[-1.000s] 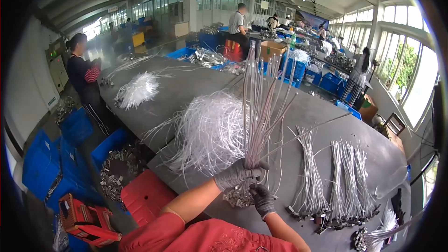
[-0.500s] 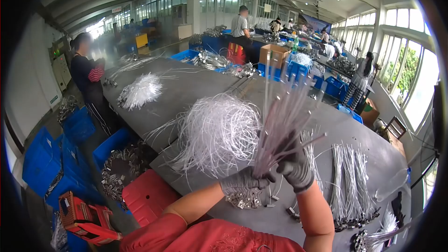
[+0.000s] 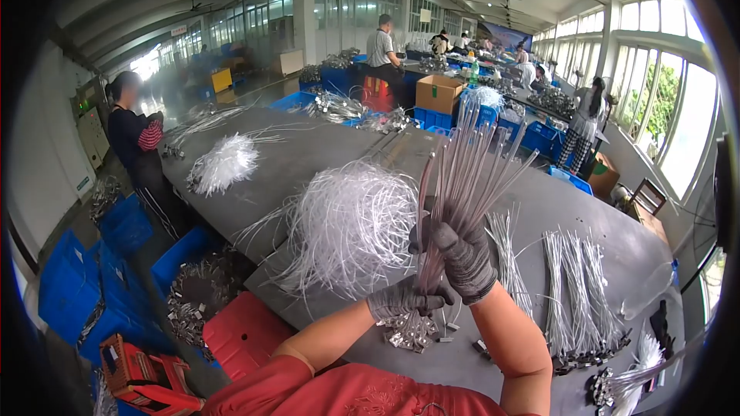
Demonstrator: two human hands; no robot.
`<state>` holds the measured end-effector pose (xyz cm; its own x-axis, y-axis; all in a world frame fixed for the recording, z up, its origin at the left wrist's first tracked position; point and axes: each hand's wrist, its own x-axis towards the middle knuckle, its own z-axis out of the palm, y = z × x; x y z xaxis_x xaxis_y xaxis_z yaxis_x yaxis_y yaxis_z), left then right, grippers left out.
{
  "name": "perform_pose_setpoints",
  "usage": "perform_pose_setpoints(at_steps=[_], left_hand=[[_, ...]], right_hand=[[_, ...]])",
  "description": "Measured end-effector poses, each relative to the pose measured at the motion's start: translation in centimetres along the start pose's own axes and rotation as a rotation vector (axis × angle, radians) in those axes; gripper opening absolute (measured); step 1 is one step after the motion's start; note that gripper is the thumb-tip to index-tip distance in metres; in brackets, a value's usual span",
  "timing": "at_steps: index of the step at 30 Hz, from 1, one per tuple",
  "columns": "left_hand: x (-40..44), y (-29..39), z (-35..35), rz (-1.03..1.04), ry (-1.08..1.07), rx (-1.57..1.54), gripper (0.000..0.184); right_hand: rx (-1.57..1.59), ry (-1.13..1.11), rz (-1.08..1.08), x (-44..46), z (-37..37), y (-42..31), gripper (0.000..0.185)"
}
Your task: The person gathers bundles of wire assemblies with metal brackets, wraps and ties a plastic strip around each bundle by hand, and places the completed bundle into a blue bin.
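Over a grey surface (image 3: 636, 250), grasping a bundle (image 3: 464, 189) with left hand (image 3: 407, 297) low, right hand (image 3: 465, 263) higher, seemingly gathering, needing steady grip.

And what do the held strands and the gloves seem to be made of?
The held strands are probably plastic, smooth and glossy: they look translucent and catch bright glints. The gloves look like matte grey knit, given the ribbing; any coating is unclear.

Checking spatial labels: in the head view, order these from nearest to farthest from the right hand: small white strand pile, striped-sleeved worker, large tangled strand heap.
1. Large tangled strand heap, left of the right hand.
2. Small white strand pile, farther left.
3. Striped-sleeved worker, at far left.
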<state>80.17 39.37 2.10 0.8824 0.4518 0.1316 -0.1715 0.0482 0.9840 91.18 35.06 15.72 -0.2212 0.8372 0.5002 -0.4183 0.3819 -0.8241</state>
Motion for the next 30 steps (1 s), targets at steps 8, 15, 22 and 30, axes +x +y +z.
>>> perform_pose_setpoints(at_steps=[8, 15, 22, 30], left_hand=[[0.2, -0.5, -1.0, -0.012, -0.030, -0.130, 0.036], [0.2, -0.2, -0.9, -0.003, 0.017, -0.178, 0.037], [0.4, -0.2, -0.7, 0.030, 0.031, -0.210, 0.036], [0.6, -0.4, -0.5, 0.026, 0.007, -0.220, 0.035]], right_hand=[[-0.057, 0.112, 0.027, 0.4, 1.0, -0.5, 0.056], [0.018, 0.069, 0.018, 0.7, 0.5, -0.5, 0.043], [0.024, 0.049, 0.036, 0.6, -0.1, -0.1, 0.047], [0.005, 0.042, 0.013, 0.5, -0.6, 0.0, 0.049]])
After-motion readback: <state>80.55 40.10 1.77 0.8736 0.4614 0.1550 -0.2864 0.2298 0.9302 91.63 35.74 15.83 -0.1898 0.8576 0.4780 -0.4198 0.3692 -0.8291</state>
